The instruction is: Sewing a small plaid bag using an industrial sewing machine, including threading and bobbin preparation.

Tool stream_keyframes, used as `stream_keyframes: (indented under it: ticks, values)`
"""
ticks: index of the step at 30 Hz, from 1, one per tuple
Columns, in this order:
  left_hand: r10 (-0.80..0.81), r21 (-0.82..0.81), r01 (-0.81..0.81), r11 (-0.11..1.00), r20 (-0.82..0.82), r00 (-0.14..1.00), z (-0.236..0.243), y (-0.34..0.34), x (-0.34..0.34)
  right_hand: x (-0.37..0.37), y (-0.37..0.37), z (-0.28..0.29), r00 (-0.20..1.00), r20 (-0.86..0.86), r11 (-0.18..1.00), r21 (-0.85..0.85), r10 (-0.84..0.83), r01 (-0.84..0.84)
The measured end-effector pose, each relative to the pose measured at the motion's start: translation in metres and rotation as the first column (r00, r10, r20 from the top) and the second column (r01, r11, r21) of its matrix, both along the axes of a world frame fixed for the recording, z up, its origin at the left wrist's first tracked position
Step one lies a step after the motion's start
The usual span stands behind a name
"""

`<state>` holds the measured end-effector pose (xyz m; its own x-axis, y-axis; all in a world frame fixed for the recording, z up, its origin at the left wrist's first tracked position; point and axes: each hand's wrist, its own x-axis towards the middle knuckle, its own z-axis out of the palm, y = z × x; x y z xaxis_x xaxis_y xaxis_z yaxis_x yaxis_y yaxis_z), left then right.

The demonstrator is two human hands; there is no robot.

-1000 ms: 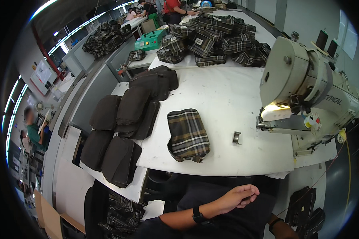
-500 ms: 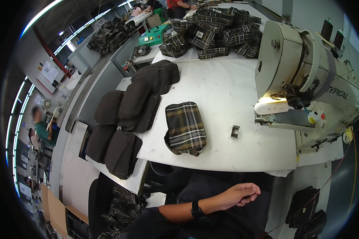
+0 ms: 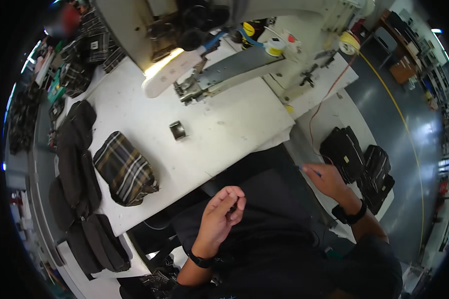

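Observation:
Over my dark-clothed lap, in front of the white table point(image 3: 224, 144), my left hand point(image 3: 219, 214) is raised with its fingers curled in; whatever they may hold is hidden. Farther right, my right hand point(image 3: 328, 182) is closed around a small thin thing with a blue part point(image 3: 317, 173), too small to name. It is beside the stacked dark fabric pieces point(image 3: 345, 154). A boxy plaid fabric pouch point(image 3: 126, 169) lies near the table's front edge, left of my left hand. A small curved metal piece point(image 3: 177, 130) rests on the tabletop. Neither hand touches them.
A large sewing machine point(image 3: 239, 70) with a lit head stands over the table's far side. Dark brown fabric pouches point(image 3: 77, 154) line the left edge, with heaped plaid pouches point(image 3: 92, 45) behind. A red cord point(image 3: 329, 89) hangs at right, near the grey floor point(image 3: 399, 129).
The view has swung right and down. My right hand has come into sight, holding a small thing. My left hand stays curled, now pointing more upward. The pouch and metal piece lie as before.

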<state>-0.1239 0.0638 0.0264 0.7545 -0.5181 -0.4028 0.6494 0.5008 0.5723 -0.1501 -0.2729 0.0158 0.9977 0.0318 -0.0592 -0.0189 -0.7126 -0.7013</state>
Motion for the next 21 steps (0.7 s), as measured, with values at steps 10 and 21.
stream_keyframes:
  ticks: [10, 21]
  values:
    - [-0.013, 0.01, 0.012, 1.0, 0.085, 0.996, 0.017, -0.012, 0.003, 0.122, 0.055, -0.016, 0.696, 0.715, 0.918, -0.232, -0.062, 0.321]
    - [0.255, 0.298, -0.42, 0.857, 0.464, 0.848, 0.026, -0.012, 0.019, 0.127, 0.097, 0.007, 0.687, 0.714, 0.97, -0.045, -0.136, 0.239]
